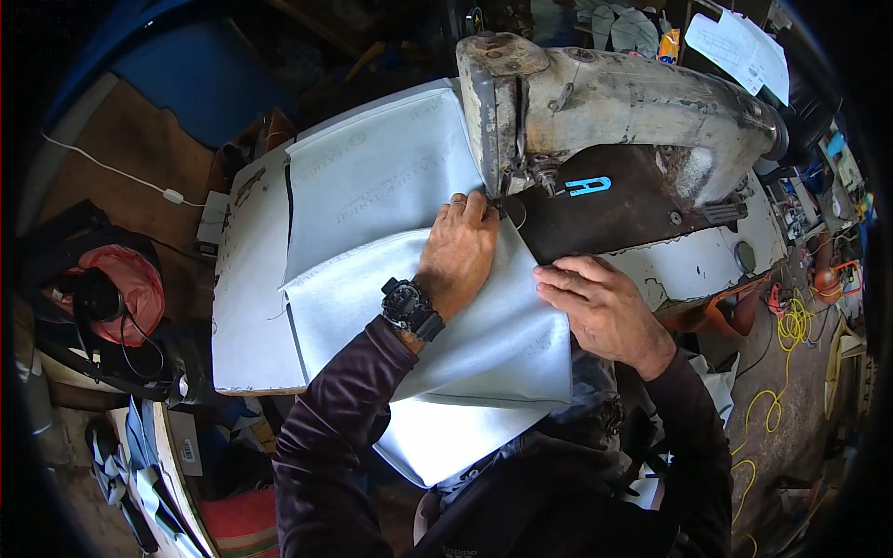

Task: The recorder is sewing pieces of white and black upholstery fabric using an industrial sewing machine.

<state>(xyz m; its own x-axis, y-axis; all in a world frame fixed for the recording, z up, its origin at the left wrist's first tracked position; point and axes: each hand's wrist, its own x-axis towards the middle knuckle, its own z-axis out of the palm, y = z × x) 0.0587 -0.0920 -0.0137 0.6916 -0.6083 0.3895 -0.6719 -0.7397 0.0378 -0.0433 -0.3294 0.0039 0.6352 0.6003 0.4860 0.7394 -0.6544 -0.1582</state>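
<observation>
A pale grey-white sheet of fabric (377,181), with faint print on its back, lies over the machine table and folds down toward my lap. A stitched seam crosses its lower part. My left hand (458,244), a black watch on the wrist, has its fingers curled together on the fabric's edge, right beside the needle area of a worn sewing machine (642,98). My right hand (600,307) grips the fabric's right edge between fingers and thumb; the thumb is mostly hidden. The needle itself is too obscured to make out.
Thread snips with a blue handle (588,186) lie on the dark machine bed under the arm. The white table (251,307) has chipped edges. A bag with red lining (121,284) sits at left. Yellow cord (791,325) runs over the floor at right.
</observation>
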